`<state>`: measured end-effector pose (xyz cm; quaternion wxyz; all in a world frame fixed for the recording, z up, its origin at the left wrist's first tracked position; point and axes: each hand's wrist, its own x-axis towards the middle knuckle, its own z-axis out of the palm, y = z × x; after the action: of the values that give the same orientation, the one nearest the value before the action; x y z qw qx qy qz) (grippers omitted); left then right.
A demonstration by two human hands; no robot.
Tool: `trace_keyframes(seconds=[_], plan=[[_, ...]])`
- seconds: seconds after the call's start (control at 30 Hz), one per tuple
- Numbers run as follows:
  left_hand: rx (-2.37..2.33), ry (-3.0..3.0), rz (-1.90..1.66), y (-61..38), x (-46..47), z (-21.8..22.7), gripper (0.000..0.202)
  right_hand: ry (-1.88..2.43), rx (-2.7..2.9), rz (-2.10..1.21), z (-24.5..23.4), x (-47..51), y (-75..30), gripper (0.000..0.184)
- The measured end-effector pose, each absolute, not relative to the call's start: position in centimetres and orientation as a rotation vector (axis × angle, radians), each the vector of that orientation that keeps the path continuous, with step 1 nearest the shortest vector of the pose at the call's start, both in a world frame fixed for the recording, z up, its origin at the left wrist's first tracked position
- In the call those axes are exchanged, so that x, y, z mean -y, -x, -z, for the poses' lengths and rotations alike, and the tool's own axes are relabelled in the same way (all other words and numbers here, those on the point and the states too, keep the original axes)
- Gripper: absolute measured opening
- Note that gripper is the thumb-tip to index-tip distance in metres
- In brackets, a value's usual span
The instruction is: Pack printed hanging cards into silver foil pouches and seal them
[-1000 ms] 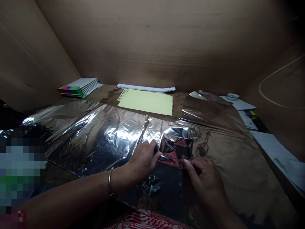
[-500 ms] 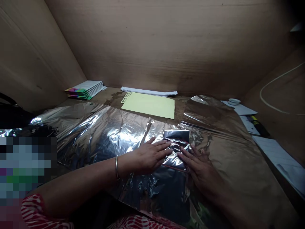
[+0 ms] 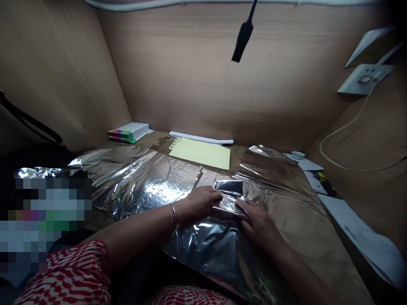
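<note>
We see our left hand [image 3: 200,202] and right hand [image 3: 257,220] lying flat, fingers together and not pinching, against opposite sides of a folded silver foil packet [image 3: 228,199], which sits on a larger crinkled foil sheet [image 3: 210,250].

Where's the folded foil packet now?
In the head view, the folded foil packet lies near centre on the spread silver foil, between the left hand at its left edge and the right hand at its lower right.

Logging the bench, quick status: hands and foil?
Left hand against folded foil packet. Right hand at its right edge. Foil sheet spread underneath.
</note>
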<state>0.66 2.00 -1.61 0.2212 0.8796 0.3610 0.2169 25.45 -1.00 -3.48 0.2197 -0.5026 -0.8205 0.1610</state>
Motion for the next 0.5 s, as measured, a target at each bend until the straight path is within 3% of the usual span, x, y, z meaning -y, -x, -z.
trace_keyframes(seconds=[0.07,0.17,0.33,0.4,0.5], plan=[[-1.062,-2.369,-0.664,-1.1,-1.8,1.2,0.011,1.379,2.177,-0.427,2.7,0.6,-25.8,0.037],[-1.108,-2.258,-0.789,-1.3,-0.2,-0.8,0.028,1.367,1.954,-0.475,-0.4,1.5,-25.6,0.034],[-0.811,-1.471,-1.049,-0.5,4.0,-4.3,0.037,1.174,1.612,-1.161,-5.9,5.9,-23.0,0.035],[-0.850,-1.318,-1.130,0.1,4.8,-4.8,0.041,1.147,1.577,-1.307,-6.6,7.2,-21.9,0.033],[-0.915,-1.327,-1.188,0.8,5.3,-4.8,0.033,1.138,1.513,-1.370,-6.4,7.6,-20.8,0.033]])
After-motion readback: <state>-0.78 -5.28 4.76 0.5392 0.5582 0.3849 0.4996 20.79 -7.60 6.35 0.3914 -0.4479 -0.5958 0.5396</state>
